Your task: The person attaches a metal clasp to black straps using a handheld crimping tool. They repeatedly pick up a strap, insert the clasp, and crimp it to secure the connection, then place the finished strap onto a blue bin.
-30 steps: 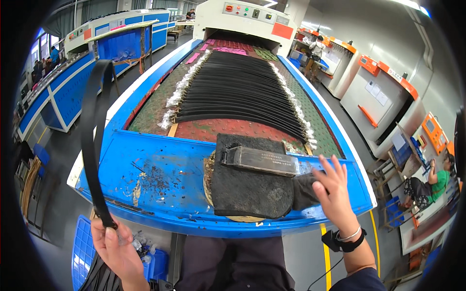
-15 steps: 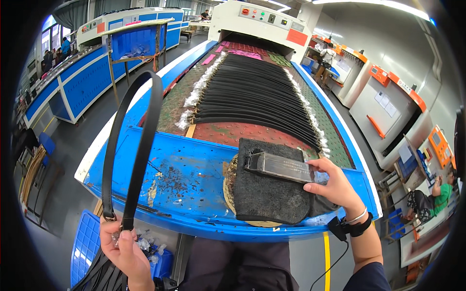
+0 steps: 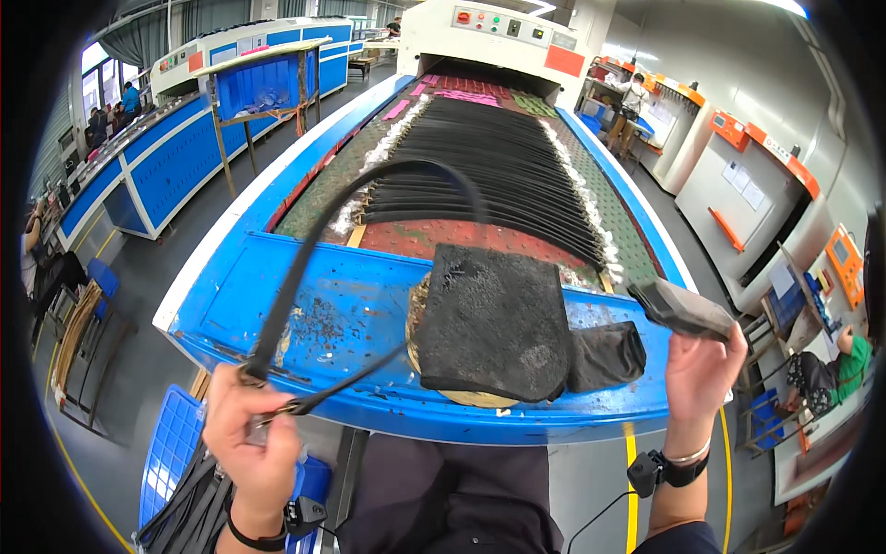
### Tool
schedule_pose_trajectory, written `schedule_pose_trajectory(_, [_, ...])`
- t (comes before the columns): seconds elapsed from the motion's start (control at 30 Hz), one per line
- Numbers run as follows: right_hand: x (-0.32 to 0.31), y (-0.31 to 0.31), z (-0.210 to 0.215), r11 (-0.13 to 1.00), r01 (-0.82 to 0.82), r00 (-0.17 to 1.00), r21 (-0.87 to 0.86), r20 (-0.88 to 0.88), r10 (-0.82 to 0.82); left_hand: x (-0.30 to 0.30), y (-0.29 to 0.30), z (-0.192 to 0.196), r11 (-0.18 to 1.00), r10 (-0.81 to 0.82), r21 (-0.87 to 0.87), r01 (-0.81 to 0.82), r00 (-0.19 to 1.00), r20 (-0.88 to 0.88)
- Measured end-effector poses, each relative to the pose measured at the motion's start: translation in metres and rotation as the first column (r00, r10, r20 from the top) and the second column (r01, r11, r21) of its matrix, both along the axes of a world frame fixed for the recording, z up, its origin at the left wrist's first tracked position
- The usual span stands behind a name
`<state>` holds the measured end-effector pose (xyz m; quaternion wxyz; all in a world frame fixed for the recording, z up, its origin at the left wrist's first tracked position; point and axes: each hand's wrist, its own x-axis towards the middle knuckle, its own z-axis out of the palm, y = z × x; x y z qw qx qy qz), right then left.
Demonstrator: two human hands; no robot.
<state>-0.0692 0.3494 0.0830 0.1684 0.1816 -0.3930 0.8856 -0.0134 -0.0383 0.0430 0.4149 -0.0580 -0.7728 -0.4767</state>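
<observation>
My left hand (image 3: pixel 254 441) grips both ends of a long black strap (image 3: pixel 305 249) that arches up in a loop over the blue ledge. My right hand (image 3: pixel 703 369) holds a dark grey flat block (image 3: pixel 681 308) lifted off to the right of the black square pad (image 3: pixel 494 319). The pad lies on a tan disc at the ledge's front. A small black cloth bundle (image 3: pixel 604 355) sits just right of the pad.
Behind the blue ledge (image 3: pixel 360 305) a conveyor (image 3: pixel 489 152) carries several black straps in rows toward a white machine housing (image 3: pixel 503 23). A blue crate (image 3: pixel 175 443) with straps stands at lower left. Other people work at the far left and right edges.
My right hand lifted the grey block off the black pad and moved it right. My left hand swung the strap loop rightward, toward the ledge.
</observation>
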Motion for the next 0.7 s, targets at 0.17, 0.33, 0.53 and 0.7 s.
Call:
schedule_pose_trajectory(0.17, [0.040, 0.018, -0.010, 0.987, 0.163, 0.977, 0.012, -0.138, -0.160, -0.018, 0.057, 0.033, 0.918, -0.300, -0.264, 0.297, 0.953, 0.030])
schedule_pose_trajectory(0.33, [0.059, 0.003, -0.013, 0.930, 0.354, 0.935, 0.098, -0.066, -0.349, -0.028, 0.105, 0.032, 0.798, -0.512, -0.309, 0.518, 0.852, 0.106])
schedule_pose_trajectory(0.53, [0.065, -0.011, -0.036, 0.850, 0.428, 0.900, 0.307, -0.060, -0.432, -0.025, 0.128, 0.019, 0.778, -0.525, -0.282, 0.562, 0.827, 0.199])
schedule_pose_trajectory(0.7, [0.065, -0.010, -0.048, 0.868, 0.342, 0.939, 0.359, -0.121, -0.321, -0.020, 0.128, 0.021, 0.754, -0.504, -0.335, 0.566, 0.824, 0.257])
